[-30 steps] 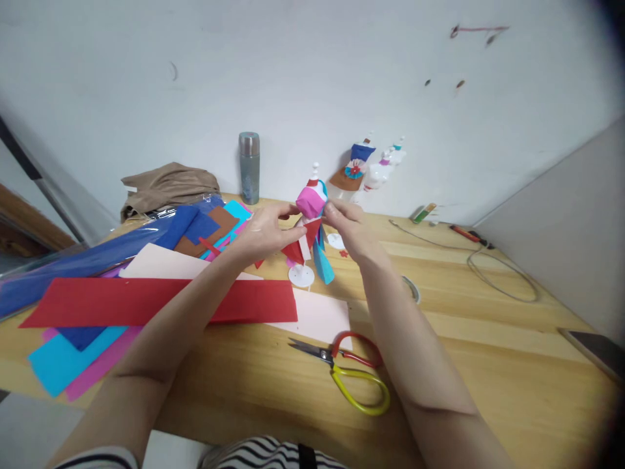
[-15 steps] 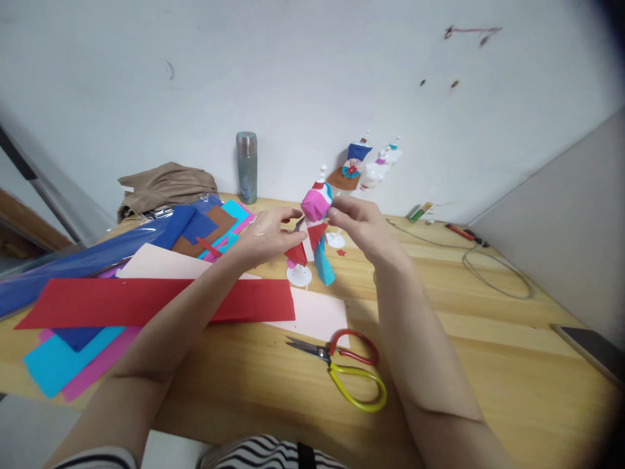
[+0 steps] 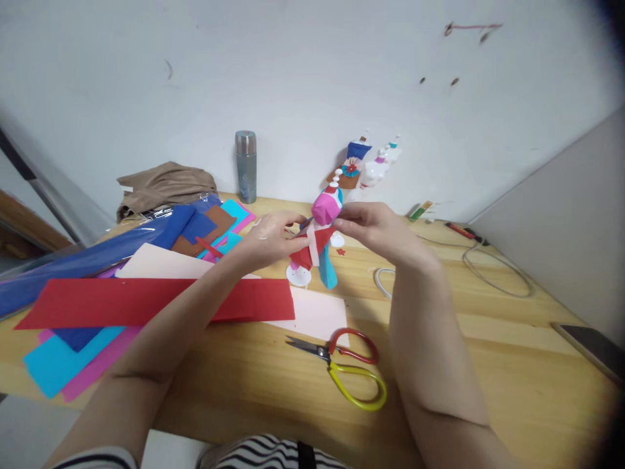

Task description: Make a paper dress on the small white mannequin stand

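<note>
A small paper-dressed figure (image 3: 319, 238) with a pink top, red triangular pieces and a cyan strip stands on a white round base (image 3: 299, 274) at the middle of the wooden table (image 3: 488, 365). My left hand (image 3: 271, 236) pinches the red paper at its left side. My right hand (image 3: 374, 225) pinches the figure just under the pink top from the right. The figure leans a little to the right.
Sheets of red (image 3: 146, 301), blue, cyan and pink paper lie at the left. Scissors (image 3: 346, 365) with red and yellow handles lie near the front. A grey flask (image 3: 245, 166), other dressed figures (image 3: 364, 170), a brown cloth (image 3: 163, 184), a cable (image 3: 498, 277) and a phone (image 3: 593, 352) are around.
The figure has tilted to the right and its top has moved up and right. My right hand shifted right, uncovering a white loop on the table. My left hand stays on the red paper.
</note>
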The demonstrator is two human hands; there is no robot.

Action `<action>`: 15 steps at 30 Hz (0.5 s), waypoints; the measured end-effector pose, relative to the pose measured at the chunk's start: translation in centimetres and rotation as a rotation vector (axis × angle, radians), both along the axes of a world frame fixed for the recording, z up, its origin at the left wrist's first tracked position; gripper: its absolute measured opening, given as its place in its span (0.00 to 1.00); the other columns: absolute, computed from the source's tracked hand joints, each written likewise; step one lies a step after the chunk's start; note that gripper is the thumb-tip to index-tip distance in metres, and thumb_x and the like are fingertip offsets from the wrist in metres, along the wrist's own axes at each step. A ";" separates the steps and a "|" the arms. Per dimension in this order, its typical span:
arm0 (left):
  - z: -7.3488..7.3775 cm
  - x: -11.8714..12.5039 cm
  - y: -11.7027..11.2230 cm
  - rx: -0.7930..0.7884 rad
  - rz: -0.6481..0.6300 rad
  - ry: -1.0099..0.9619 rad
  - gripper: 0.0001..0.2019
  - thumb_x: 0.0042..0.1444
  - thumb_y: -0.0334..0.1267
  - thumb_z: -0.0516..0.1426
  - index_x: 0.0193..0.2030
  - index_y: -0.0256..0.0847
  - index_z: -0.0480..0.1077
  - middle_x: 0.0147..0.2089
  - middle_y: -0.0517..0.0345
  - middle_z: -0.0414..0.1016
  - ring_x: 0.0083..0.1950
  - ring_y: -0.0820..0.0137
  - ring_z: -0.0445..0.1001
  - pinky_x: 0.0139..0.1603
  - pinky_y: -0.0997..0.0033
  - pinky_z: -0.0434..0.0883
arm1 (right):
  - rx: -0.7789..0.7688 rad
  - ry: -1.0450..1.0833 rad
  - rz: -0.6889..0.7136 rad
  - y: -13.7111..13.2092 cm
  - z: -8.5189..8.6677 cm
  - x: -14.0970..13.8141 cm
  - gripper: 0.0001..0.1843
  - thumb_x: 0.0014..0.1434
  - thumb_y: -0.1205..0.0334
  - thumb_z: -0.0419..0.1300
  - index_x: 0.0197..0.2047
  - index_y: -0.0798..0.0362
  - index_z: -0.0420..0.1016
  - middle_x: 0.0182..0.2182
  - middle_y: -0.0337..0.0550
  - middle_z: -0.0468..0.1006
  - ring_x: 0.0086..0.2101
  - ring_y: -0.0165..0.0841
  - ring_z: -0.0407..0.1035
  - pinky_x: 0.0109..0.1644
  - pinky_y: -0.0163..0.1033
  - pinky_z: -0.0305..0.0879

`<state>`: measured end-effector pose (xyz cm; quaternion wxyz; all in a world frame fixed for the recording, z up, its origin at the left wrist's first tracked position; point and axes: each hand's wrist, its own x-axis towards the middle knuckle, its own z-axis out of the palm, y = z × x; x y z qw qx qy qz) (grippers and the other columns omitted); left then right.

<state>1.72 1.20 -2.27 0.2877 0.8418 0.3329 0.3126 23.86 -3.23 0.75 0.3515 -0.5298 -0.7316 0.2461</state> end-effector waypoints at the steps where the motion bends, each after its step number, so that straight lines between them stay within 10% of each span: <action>1: 0.0 0.0 -0.1 0.020 0.005 0.009 0.16 0.56 0.41 0.59 0.49 0.40 0.79 0.50 0.51 0.83 0.48 0.64 0.80 0.49 0.64 0.76 | -0.019 -0.022 0.011 -0.1 0.0 0.1 0.13 0.58 0.52 0.61 0.37 0.52 0.80 0.33 0.44 0.81 0.36 0.39 0.73 0.42 0.45 0.68; 11: 0.1 -0.1 -1.1 0.402 0.077 0.162 0.13 0.58 0.36 0.63 0.50 0.37 0.77 0.53 0.47 0.81 0.54 0.61 0.78 0.58 0.60 0.74 | -0.108 -0.252 -0.162 -2.3 1.7 0.5 0.13 0.59 0.55 0.62 0.27 0.52 0.77 0.24 0.43 0.79 0.27 0.33 0.71 0.33 0.40 0.64; 15: 0.2 -0.1 -2.1 0.593 0.130 0.285 0.08 0.60 0.34 0.61 0.45 0.36 0.76 0.49 0.47 0.81 0.50 0.58 0.77 0.54 0.55 0.75 | 0.159 -0.037 -0.189 -4.2 2.4 -1.5 0.12 0.58 0.58 0.62 0.25 0.50 0.74 0.19 0.38 0.74 0.22 0.30 0.65 0.27 0.38 0.59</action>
